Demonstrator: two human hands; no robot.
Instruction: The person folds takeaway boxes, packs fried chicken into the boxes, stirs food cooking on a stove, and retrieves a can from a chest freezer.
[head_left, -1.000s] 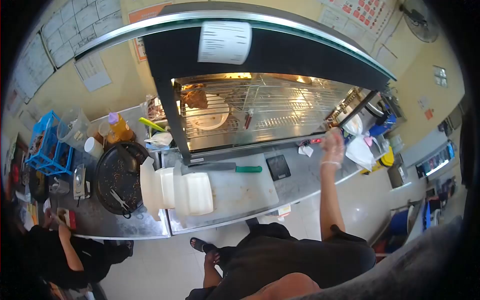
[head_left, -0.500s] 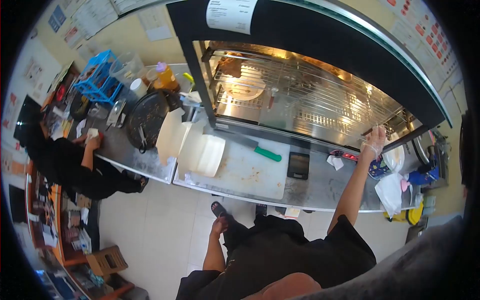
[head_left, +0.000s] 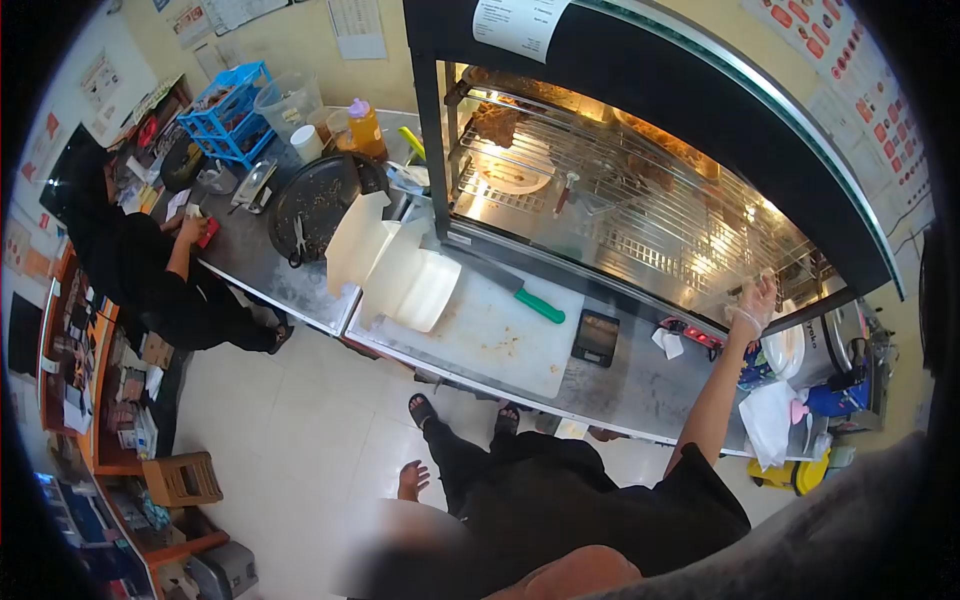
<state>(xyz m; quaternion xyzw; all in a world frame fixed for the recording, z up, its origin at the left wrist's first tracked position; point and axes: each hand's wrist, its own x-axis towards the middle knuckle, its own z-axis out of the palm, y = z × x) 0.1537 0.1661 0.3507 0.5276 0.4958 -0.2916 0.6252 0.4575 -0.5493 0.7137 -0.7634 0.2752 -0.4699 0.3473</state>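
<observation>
My right hand (head_left: 757, 300), in a clear plastic glove, reaches to the lower right of the lit food warmer (head_left: 560, 252). Its fingers look bent near the wire racks; what they hold, if anything, I cannot make out. My left hand (head_left: 413, 480) hangs low over the floor, fingers apart and holding nothing. Inside the warmer, a browned piece of food (head_left: 497, 122) sits at the upper left, above a plate (head_left: 512, 174). A green-handled knife (head_left: 538, 305) lies on the white cutting board (head_left: 500, 350), beside an open pale takeaway box (head_left: 428, 290).
A dark kitchen scale (head_left: 596, 338) stands right of the board. Scissors (head_left: 298, 240) lie on a round black pan (head_left: 325, 200). Blue baskets (head_left: 225, 115) and a sauce bottle (head_left: 366, 130) are behind it. A co-worker (head_left: 150, 250) stands at the left counter holding something red.
The camera view has shifted, moving the warmer rightward in the picture. My left hand has swung lower and its fingers have spread. My right hand stays at the same part of the warmer.
</observation>
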